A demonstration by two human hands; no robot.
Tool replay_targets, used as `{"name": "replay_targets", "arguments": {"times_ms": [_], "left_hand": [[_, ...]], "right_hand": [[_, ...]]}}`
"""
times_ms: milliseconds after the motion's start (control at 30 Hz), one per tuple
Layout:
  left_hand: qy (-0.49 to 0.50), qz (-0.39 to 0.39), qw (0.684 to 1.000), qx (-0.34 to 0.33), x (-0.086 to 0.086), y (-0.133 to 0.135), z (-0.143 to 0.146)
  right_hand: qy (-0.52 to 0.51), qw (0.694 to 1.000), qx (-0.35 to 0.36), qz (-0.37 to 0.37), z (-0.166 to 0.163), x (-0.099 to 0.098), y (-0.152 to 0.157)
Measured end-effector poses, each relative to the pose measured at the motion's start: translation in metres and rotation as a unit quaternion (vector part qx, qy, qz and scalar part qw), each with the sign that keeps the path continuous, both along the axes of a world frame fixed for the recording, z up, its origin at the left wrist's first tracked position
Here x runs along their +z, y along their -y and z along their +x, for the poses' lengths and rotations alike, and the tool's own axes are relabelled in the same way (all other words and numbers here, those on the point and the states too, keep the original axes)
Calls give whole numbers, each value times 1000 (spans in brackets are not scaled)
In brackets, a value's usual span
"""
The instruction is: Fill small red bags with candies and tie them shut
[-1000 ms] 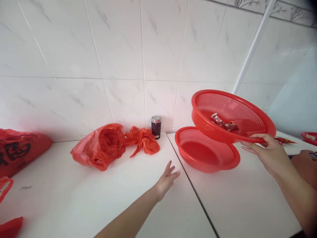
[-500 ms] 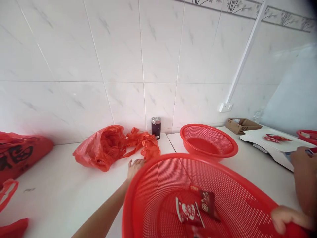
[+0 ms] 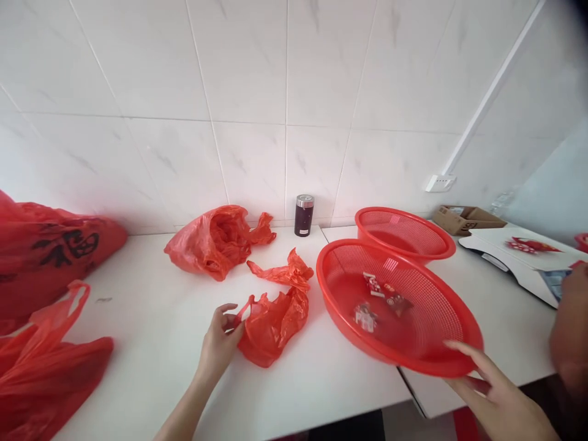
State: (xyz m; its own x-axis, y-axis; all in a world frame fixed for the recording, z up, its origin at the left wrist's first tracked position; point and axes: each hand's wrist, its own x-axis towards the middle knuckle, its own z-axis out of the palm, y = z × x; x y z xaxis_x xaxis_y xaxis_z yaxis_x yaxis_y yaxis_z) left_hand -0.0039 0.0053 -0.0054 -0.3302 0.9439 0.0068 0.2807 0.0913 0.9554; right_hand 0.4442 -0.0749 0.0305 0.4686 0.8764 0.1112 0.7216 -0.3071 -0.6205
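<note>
My left hand (image 3: 223,337) pinches the handle loop of a crumpled red plastic bag (image 3: 275,324) lying on the white table. At the right, a red mesh plastic basket (image 3: 337,315) holds several small wrapped snack packets (image 3: 399,304). My right hand (image 3: 493,389) is at its near right rim, one finger over the inside and the others outside below. The basket's near side reaches the table's front edge. Another crumpled strip of red plastic bag (image 3: 287,272) lies just behind the bag in my left hand.
A stuffed red bag (image 3: 197,245), a dark tumbler (image 3: 304,217) and a second red basket (image 3: 399,229) stand along the wall. More red bags (image 3: 50,367) lie at left. A cardboard box (image 3: 468,222), a white scale (image 3: 505,257) and another person's arm (image 3: 572,331) are at right.
The basket has moved away from me, down onto the table. My left hand has come back from behind it and now pinches a red bag, pulled apart from the pile.
</note>
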Motion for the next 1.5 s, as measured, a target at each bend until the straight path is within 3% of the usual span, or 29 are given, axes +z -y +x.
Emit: {"name": "replay_targets", "arguments": {"times_ms": [100, 233, 333, 400, 467, 533, 633, 700, 800, 867, 933, 1000, 1100, 1233, 1333, 1400, 1467, 1500], "left_hand": [[228, -37, 973, 2, 9, 14, -10], [404, -44, 914, -1, 28, 30, -9], [438, -18, 896, -66, 44, 41, 5], [413, -17, 904, -111, 54, 49, 15], [376, -13, 919, -121, 61, 55, 19], [350, 17, 932, -89, 66, 61, 16], [335, 79, 939, 10, 71, 68, -2], [324, 101, 938, 66, 71, 70, -16], [306, 98, 942, 93, 68, 69, -27], [301, 82, 946, 84, 66, 68, -23], [297, 71, 949, 74, 67, 67, -13], [302, 61, 949, 63, 71, 69, -1], [341, 37, 939, 32, 81, 78, 13], [347, 13, 937, 27, 81, 83, -3], [235, 39, 968, 78, 63, 74, -41], [66, 59, 986, 139, 52, 68, -63], [-61, 94, 978, 175, 49, 66, -72], [-76, 113, 975, 174, 53, 68, -70]], "right_hand": [[-76, 994, 35, -71, -11, 6, 3], [-179, 970, 164, -7, -68, 43, 11], [-204, 929, 302, 62, -151, 70, 3], [-168, 889, 404, 133, -206, 75, -8], [-108, 861, 476, 143, -246, 65, -24], [6, 865, 491, 103, -264, 44, -42], [171, 881, 441, -9, -256, 6, -66], [215, 888, 403, -58, -241, -9, -76], [172, 903, 390, -43, -230, 0, -72], [95, 913, 396, 32, -235, 21, -60], [1, 903, 409, 129, -250, 40, -44], [-62, 876, 449, 165, -269, 48, -32], [-9, 853, 515, 85, -290, 34, -32], [176, 858, 482, -24, -286, 5, -60], [216, 866, 450, -37, -269, 3, -78], [220, 868, 444, -47, -260, 6, -83], [226, 866, 441, -65, -258, 7, -84], [229, 864, 442, -71, -258, 7, -84]]}}
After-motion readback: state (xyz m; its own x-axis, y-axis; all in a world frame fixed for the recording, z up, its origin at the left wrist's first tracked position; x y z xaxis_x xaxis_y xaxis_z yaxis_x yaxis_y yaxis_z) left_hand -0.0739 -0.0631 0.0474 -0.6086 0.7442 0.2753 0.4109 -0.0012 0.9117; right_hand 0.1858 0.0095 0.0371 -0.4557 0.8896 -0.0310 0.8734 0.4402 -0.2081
